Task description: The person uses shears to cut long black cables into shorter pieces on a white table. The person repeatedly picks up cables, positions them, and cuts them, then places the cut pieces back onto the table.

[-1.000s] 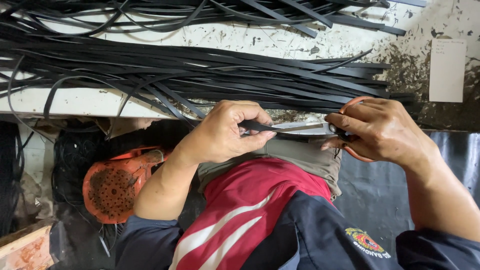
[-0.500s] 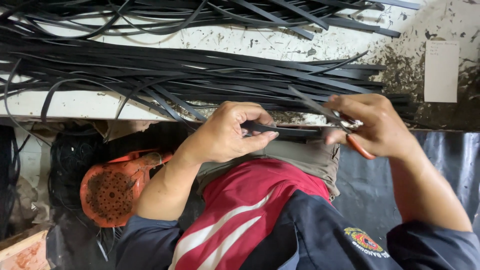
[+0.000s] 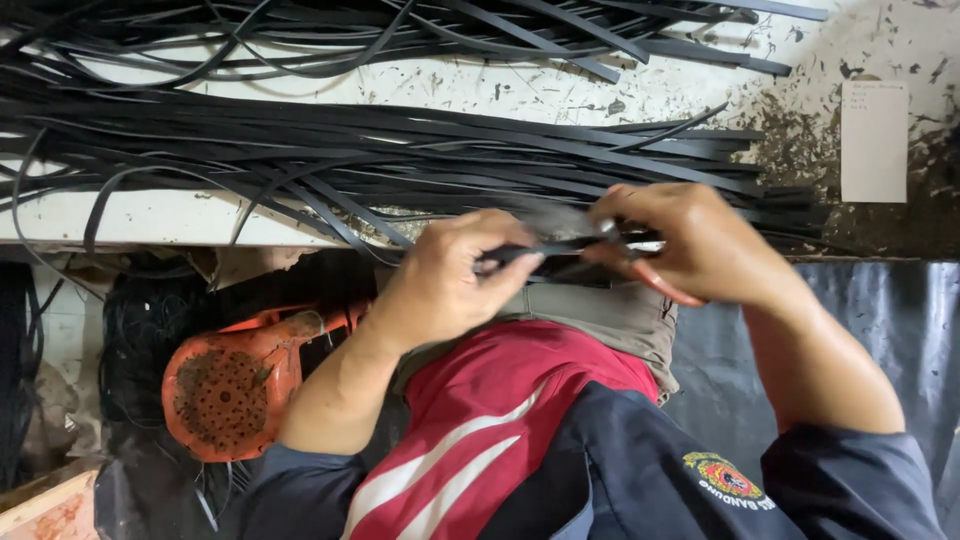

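My left hand [image 3: 445,280] pinches one end of a thin black rubber strip [image 3: 545,249] just below the bench edge. My right hand [image 3: 700,245] grips orange-handled scissors [image 3: 655,282] whose metal blades meet the strip between the two hands. The blades are blurred, so I cannot tell how far they are closed. A large bundle of long black strips [image 3: 400,150] lies across the white bench [image 3: 150,215] right above both hands.
A second heap of black strips [image 3: 450,30] lies at the far edge of the bench. A white paper slip [image 3: 873,140] sits on the stained right end. An orange perforated stool [image 3: 235,385] and tangled black strips [image 3: 140,320] are under the bench at left.
My right hand with the scissors has moved left, closer to my left hand, and now works on the strip. My left hand has stayed in place on the strip.
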